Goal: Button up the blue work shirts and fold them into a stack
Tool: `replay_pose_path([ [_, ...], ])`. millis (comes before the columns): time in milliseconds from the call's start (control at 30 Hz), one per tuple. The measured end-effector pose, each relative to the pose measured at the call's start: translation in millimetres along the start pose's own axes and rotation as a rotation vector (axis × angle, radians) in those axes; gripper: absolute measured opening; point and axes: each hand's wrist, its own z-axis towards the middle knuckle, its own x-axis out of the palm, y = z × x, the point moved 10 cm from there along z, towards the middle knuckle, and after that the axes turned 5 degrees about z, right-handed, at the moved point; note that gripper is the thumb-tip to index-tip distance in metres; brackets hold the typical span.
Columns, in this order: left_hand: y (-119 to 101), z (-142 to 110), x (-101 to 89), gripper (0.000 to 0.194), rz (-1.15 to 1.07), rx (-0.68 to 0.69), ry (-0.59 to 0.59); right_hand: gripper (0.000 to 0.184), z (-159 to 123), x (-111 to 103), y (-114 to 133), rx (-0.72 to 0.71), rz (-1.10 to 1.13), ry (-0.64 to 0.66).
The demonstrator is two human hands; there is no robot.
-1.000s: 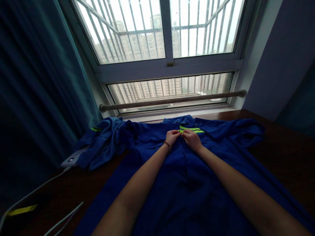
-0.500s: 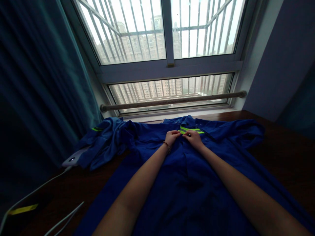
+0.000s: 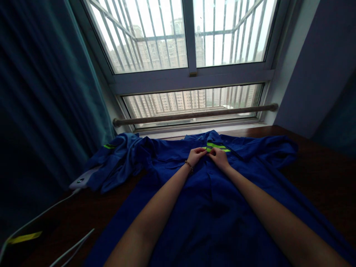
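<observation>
A blue work shirt (image 3: 211,207) with neon green stripes at the collar (image 3: 215,145) lies spread front-up on a dark wooden table (image 3: 319,174). Both my arms reach across it to the neck opening. My left hand (image 3: 196,155), with a bead bracelet on the wrist, pinches the shirt's front edge just below the collar. My right hand (image 3: 219,156) pinches the opposite edge, its fingertips almost touching the left ones. What sits between the fingertips is too small to make out. The left sleeve (image 3: 116,163) is bunched up at the far left.
A white device (image 3: 80,181) with a cable (image 3: 41,215) lies at the table's left under the sleeve. A yellow tag (image 3: 25,237) and a pale strip lie near the front left corner. Behind the table are a barred window, a rail (image 3: 194,114) and a teal curtain (image 3: 47,92).
Both hands stay pinched at the collar; the fingers have shifted only slightly. The view has barely moved.
</observation>
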Motion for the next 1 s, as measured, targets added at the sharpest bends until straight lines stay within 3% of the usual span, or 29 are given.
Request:
replay_pose_path([
  [167,-4,0,3.2,0.037,0.018,-0.003,0.055,0.012,-2,-3,6,-0.029,-0.046,-0.023],
  [300,-18,0,10.1,0.040,0.054,0.016,0.169,0.014,-2,-11,10,-0.066,-0.066,-0.042],
  [433,-27,-4,13.5,0.060,0.387,0.051,0.285,0.017,3,-47,-21,0.152,0.073,-0.268],
  [533,-22,-9,12.2,0.063,0.699,0.057,0.348,0.020,4,-65,-41,0.274,0.136,-0.377],
  [700,-1,-11,-0.7,0.062,1.074,-0.006,0.298,0.019,7,-67,-50,0.386,0.230,-0.399],
  [800,1,-11,-3.9,0.045,1.201,0.041,0.214,0.017,14,-58,-45,0.443,0.315,-0.330],
  [900,-1,-10,-8.8,0.035,1.269,0.075,0.090,0.017,17,-43,-25,0.425,0.377,-0.221],
  [1000,-6,-8,-12.7,0.033,1.283,0.105,0.006,0.015,3,-21,5,0.342,0.381,-0.121],
])
